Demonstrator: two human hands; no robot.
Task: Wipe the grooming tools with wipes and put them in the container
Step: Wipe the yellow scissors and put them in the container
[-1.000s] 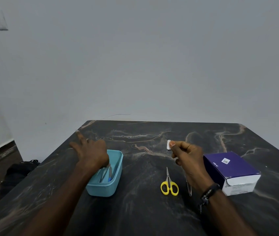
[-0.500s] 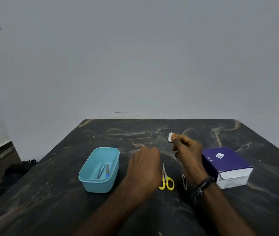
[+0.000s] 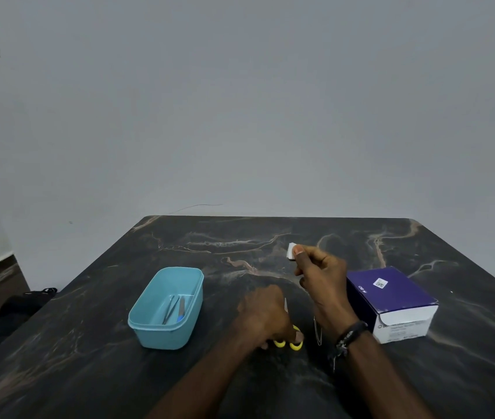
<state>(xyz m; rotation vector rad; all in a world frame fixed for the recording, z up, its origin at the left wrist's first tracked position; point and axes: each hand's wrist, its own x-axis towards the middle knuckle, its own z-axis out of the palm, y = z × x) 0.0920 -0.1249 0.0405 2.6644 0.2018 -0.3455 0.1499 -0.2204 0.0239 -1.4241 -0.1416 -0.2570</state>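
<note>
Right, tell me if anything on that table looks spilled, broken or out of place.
Nothing stands out. The blue tub sits upright with tools lying inside, the purple box rests flat, the left hand is on the yellow scissors, and the right hand pinches a small white wipe.

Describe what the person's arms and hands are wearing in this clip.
Both forearms are bare, with no sleeves in view. The right wrist carries a dark braided band with loose thread ends hanging from it. No gloves or rings show on the left hand or the right hand.
</note>
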